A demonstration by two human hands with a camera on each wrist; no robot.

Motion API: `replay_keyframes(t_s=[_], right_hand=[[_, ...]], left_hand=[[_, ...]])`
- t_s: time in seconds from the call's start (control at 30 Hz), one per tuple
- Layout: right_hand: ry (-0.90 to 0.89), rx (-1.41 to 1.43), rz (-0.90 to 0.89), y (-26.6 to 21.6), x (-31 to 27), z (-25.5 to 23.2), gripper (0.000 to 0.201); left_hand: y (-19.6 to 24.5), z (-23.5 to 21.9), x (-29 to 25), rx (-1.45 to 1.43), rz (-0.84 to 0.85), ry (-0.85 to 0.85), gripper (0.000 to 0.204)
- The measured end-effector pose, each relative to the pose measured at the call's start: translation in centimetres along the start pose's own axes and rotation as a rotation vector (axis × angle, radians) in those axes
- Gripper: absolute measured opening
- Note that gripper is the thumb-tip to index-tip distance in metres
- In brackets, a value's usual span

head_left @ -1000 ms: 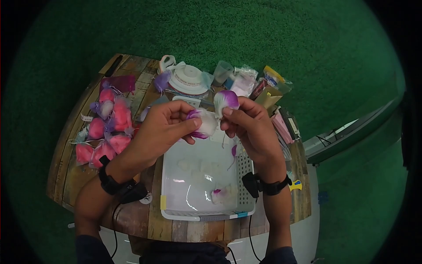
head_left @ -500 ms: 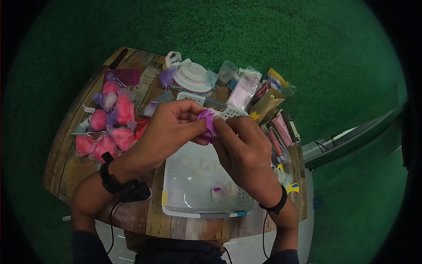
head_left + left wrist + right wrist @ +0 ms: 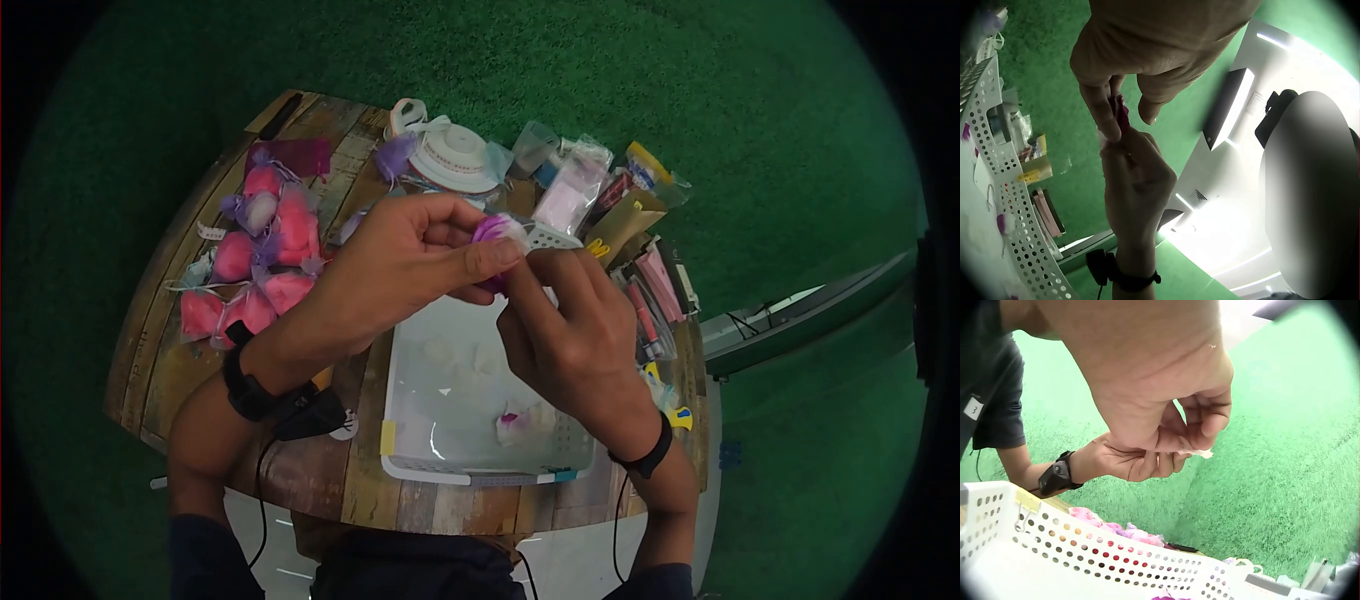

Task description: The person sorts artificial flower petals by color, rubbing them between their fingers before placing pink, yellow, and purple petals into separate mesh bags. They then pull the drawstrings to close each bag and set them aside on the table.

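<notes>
Above the far end of the white basket (image 3: pixel 388 400), my left hand (image 3: pixel 385 262) pinches purple-and-white petals (image 3: pixel 497 232) between thumb and fingers. My right hand (image 3: pixel 572 345) meets them from the right, its thumb and forefinger pinching the petals' near side. The left wrist view shows dark red-purple petal material (image 3: pixel 1120 115) between both hands' fingertips. In the right wrist view a pale petal edge (image 3: pixel 1196 450) sticks out from the right fingertips. Loose petals (image 3: pixel 515 426) lie in the basket; how many the hands hold cannot be told.
Pink-filled mesh bags (image 3: pixel 235 256) cover the table's left side. Behind the basket stand a ribbon roll (image 3: pixel 455 155), a clear cup (image 3: pixel 534 148) and plastic packets (image 3: pixel 572 192). Stationery packs (image 3: pixel 655 290) and a yellow-handled tool (image 3: pixel 680 417) lie at the right.
The right hand no longer holds its separate petal out; it has come over to the petals in my left hand. The view has shifted slightly.
</notes>
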State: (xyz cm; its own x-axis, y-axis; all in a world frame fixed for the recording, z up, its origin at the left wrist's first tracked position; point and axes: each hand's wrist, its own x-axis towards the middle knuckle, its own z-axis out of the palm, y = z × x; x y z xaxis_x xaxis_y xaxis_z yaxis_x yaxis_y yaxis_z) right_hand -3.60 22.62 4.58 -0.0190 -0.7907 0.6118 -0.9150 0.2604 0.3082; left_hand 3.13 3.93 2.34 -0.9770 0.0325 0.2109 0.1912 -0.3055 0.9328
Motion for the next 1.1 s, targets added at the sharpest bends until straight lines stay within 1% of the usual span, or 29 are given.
replay_keyframes(t_s=[0.07, 0.1, 0.13, 0.17, 0.2, 0.23, 0.27, 0.3, 0.33, 0.37, 0.43, 0.5, 0.53, 0.6, 0.63, 0.67, 0.7, 0.73, 0.8, 0.83, 0.9, 1.03, 1.1], right_hand=[[-0.026, -0.005, 0.004, -0.2, 0.3, -0.1, 0.036], [-0.042, -0.018, 0.027, -0.5, 0.7, -0.2, 0.035], [-0.05, 0.029, 0.061, -0.6, 0.9, 0.0, 0.039], [-0.058, 0.067, 0.087, -0.5, 1.2, 0.1, 0.043], [-0.032, 0.144, 0.1, -0.2, 1.6, 0.1, 0.037], [-0.034, 0.145, 0.1, 0.2, 2.0, 0.4, 0.037], [-0.019, 0.246, 0.209, 0.5, 2.4, 0.6, 0.033], [-0.002, 0.348, 0.317, 0.9, 2.9, 0.9, 0.028], [-0.064, 0.413, 0.431, 1.4, 3.4, 1.5, 0.02], [-0.057, 0.418, 0.426, 2.2, 3.7, 2.6, 0.02], [-0.428, 0.481, 0.487, 4.2, 3.7, 5.8, 0.019], [-0.599, 0.531, 0.515, 5.2, 3.3, 9.3, 0.018], [-0.593, 0.53, 0.511, 5.6, 2.7, 11.0, 0.018], [-0.68, 0.431, 0.406, 6.1, 1.6, 14.3, 0.026], [-0.682, 0.428, 0.398, 6.4, 0.7, 15.9, 0.026], [-0.61, 0.402, 0.267, 6.7, -0.1, 17.2, 0.026], [-0.538, 0.377, 0.137, 6.3, 0.3, 17.2, 0.026], [-0.541, 0.376, 0.128, 6.1, 0.5, 16.8, 0.026], [-0.758, 0.368, 0.151, 5.7, 0.8, 15.8, 0.026], [-0.761, 0.368, 0.149, 5.7, 0.9, 15.8, 0.026], [-0.862, 0.232, 0.136, 5.8, 1.1, 15.8, 0.02], [-0.865, 0.151, 0.12, 6.5, 1.6, 14.4, 0.018], [-0.914, 0.352, 0.25, 7.3, 2.2, 12.9, 0.015]], left_hand=[[-0.4, -0.3, 0.2, -0.011, 0.066, 0.005, 0.028], [-0.4, -0.5, 0.2, 0.015, 0.069, 0.012, 0.025], [-0.6, -0.9, 0.3, 0.017, 0.043, 0.013, 0.025], [-0.8, -1.4, 0.5, 0.034, 0.088, 0.04, 0.024], [-0.8, -1.8, 0.7, 0.05, 0.138, 0.067, 0.022], [-0.6, -2.3, 0.8, 0.064, 0.133, 0.093, 0.02], [-0.2, -2.6, 0.8, 0.063, 0.134, 0.096, 0.02], [0.3, -2.8, 0.7, 0.086, 0.168, 0.148, 0.02], [0.6, -3.0, 0.7, 0.111, 0.202, 0.201, 0.019], [0.8, -3.2, 0.7, 0.119, 0.205, 0.206, 0.019], [1.1, -3.5, 0.8, 0.092, 0.247, 0.26, 0.018], [1.3, -3.6, 0.7, 0.09, 0.252, 0.245, 0.018], [1.4, -3.6, 0.6, 0.073, 0.256, 0.235, 0.018], [1.6, -3.5, 0.6, 0.054, 0.26, 0.227, 0.017], [1.7, -3.5, 0.5, 0.033, 0.259, 0.219, 0.017], [1.8, -3.5, 0.5, 0.029, 0.267, 0.225, 0.017], [1.9, -3.6, 0.5, 0.007, 0.273, 0.226, 0.017], [2.0, -3.7, 0.5, -0.015, 0.277, 0.227, 0.017], [2.1, -3.8, 0.5, -0.011, 0.289, 0.234, 0.017], [2.1, -3.9, 0.5, -0.002, 0.296, 0.231, 0.017], [2.1, -3.9, 0.5, 0.001, 0.289, 0.232, 0.017], [1.9, -3.7, 0.6, 0.009, 0.279, 0.227, 0.017], [1.9, -3.7, 0.4, 0.037, 0.265, 0.229, 0.017]])
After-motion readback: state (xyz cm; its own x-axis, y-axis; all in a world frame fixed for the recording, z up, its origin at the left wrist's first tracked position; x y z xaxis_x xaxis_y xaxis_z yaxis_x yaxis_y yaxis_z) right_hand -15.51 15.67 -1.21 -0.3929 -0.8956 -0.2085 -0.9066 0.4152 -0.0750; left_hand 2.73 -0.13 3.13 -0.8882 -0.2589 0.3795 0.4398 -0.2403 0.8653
